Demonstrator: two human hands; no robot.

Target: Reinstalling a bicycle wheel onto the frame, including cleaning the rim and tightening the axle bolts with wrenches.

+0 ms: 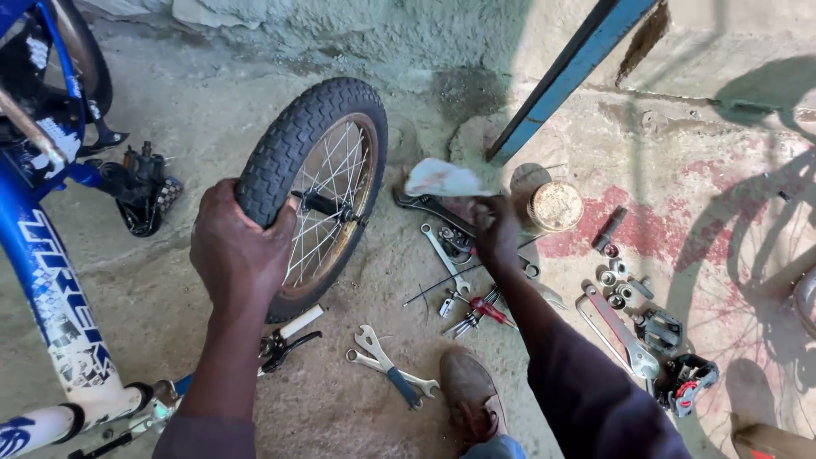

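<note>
My left hand (238,255) grips the black knobby tyre of a small spoked bicycle wheel (327,153), which stands upright on the concrete floor. Its axle and hub show at the centre of the spokes. My right hand (495,225) reaches forward and holds up a crumpled white rag (444,179) above the scattered tools, right of the wheel.
A blue and white bicycle frame (47,280) with a black pedal (144,191) lies left. Wrenches (391,370), screwdrivers (484,310), nuts, another pedal (684,378) and a round tin (555,206) litter the floor. A blue bar (569,72) leans on the wall. My shoe (467,395) is below.
</note>
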